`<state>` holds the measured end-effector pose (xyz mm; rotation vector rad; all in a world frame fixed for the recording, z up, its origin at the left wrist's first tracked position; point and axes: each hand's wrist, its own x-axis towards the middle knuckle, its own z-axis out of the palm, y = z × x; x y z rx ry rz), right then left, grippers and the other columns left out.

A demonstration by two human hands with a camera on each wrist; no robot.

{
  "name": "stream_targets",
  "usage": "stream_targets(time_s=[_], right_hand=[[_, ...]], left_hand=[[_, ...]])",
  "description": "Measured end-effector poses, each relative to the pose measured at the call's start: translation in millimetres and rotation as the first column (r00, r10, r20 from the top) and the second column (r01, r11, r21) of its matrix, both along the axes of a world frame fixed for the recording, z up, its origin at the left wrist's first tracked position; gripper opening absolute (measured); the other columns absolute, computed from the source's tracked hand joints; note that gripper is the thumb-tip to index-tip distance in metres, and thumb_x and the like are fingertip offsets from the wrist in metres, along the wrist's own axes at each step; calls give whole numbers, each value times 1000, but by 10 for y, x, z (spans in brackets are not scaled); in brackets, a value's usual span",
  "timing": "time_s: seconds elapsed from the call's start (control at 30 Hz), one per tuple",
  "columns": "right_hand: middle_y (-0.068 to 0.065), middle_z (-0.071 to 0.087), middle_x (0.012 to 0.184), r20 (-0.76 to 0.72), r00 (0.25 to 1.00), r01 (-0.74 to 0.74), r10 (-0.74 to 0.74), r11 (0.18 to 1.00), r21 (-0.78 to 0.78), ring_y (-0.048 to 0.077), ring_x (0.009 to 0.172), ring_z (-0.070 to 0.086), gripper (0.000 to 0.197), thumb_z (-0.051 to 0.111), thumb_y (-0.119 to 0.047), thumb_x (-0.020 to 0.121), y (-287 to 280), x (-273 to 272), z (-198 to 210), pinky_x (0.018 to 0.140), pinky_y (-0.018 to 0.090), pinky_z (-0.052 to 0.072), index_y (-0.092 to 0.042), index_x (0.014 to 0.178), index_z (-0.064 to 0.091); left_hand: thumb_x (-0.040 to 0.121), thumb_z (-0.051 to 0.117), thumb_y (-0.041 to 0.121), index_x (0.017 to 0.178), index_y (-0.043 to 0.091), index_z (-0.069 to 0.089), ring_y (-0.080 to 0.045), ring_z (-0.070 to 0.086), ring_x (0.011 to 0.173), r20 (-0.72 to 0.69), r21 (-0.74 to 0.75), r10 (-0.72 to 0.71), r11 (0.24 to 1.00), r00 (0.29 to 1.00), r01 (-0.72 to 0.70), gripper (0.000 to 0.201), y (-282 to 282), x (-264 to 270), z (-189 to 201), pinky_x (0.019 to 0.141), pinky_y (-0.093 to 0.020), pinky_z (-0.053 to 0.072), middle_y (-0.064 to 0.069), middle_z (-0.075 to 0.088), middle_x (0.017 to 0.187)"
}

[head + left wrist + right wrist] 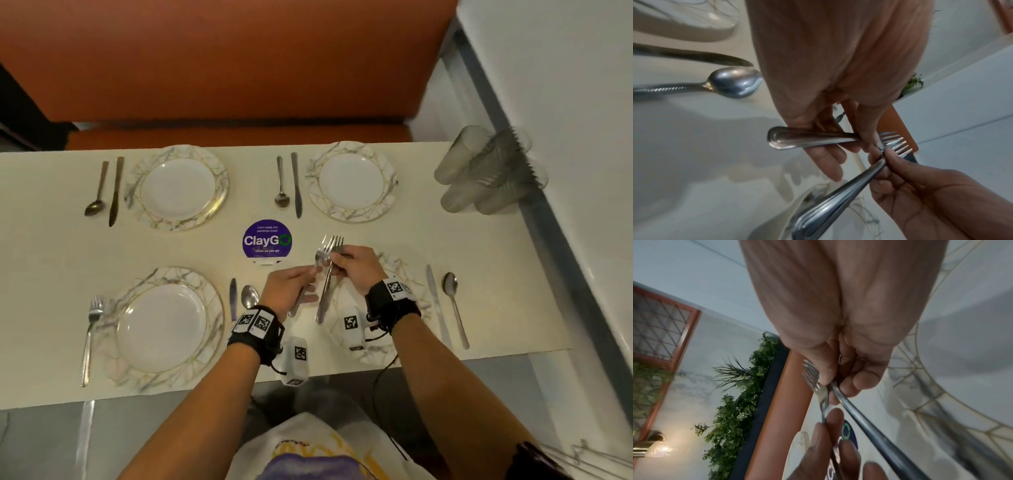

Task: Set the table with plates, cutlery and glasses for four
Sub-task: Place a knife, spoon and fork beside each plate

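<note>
Above the table's middle my hands meet over two forks whose tines (330, 245) overlap. My left hand (310, 272) pinches one fork (812, 139) at the neck. My right hand (337, 263) pinches the other fork (838, 203), its handle slanting down over the near right plate (407, 270). Three more marbled plates lie at near left (164, 329), far left (178, 186) and far right (352, 181). Each plate has a knife and spoon beside it. One fork (90, 329) lies left of the near left plate. Clear glasses (486, 171) lie bunched at the far right corner.
A round purple sticker (267, 240) marks the table's centre. An orange bench (222, 68) runs along the far side and a white wall (565, 137) borders the right end. The table's near edge (205, 394) is just below my wrists.
</note>
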<state>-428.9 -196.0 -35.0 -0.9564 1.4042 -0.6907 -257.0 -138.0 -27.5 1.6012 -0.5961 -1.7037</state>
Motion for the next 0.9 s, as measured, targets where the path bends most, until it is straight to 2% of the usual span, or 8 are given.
stream_targets(time_s=[0.13,0.23,0.3,0.4,0.47,0.6,0.73,0.9], right_hand=[[10,74,81,-31,999,-20,21,1000,24,19,66,59,17,60,-6,97,-37,-147,-89,59,26,50,-6,98,76],[10,73,80,-21,999,-27,28,999,45,18,65,58,17,58,-5,97,-19,-204,-104,57,26,47,-4,99,75],[9,73,80,-12,999,-29,30,998,47,16,63,58,18,58,-5,98,10,-233,-110,57,25,46,-4,99,75],[8,72,81,-22,999,-29,29,999,34,15,62,58,18,57,-6,98,69,-273,-139,57,25,47,-6,98,76],[6,70,78,-37,999,-33,34,999,14,14,62,58,18,60,-7,98,109,-285,-157,56,25,48,-11,96,77],[4,68,74,-53,998,-41,41,999,1,13,60,58,17,61,-7,97,180,-303,-147,57,25,49,-13,95,77],[7,67,74,-35,999,-23,24,1000,8,16,63,57,17,60,-4,96,245,-294,-113,57,25,48,-10,96,77],[12,69,80,-51,999,-15,15,1000,-1,17,64,59,16,61,-4,95,296,-298,-110,58,26,49,-10,97,76]], left_hand=[[98,67,10,99,12,80,-25,68,87,99,53,59,997,993,-64,13,124,-57,-168,86,-44,63,-13,77,105],[92,75,12,92,13,82,-20,65,73,235,114,57,990,970,-86,6,214,-40,-309,69,-32,57,-9,78,89],[87,82,15,90,12,83,-17,61,65,294,158,16,985,956,-65,5,266,-32,-374,62,-31,52,-10,77,81],[85,83,15,82,15,83,-18,69,67,342,181,-69,983,937,7,3,318,-49,-436,72,-33,59,-7,79,75],[87,80,10,76,14,82,-17,70,66,375,179,-107,983,921,42,11,335,-66,-446,76,-34,62,-4,78,71],[86,80,4,76,9,81,-22,70,65,382,158,-108,986,918,50,11,354,-82,-425,77,-41,65,-6,78,72],[84,82,5,77,8,81,-21,72,64,410,139,-109,989,905,56,8,408,-104,-388,75,-40,66,-4,78,70],[82,86,8,76,9,80,-26,74,68,424,121,-113,990,898,67,8,452,-121,-362,76,-40,66,-7,77,68]])
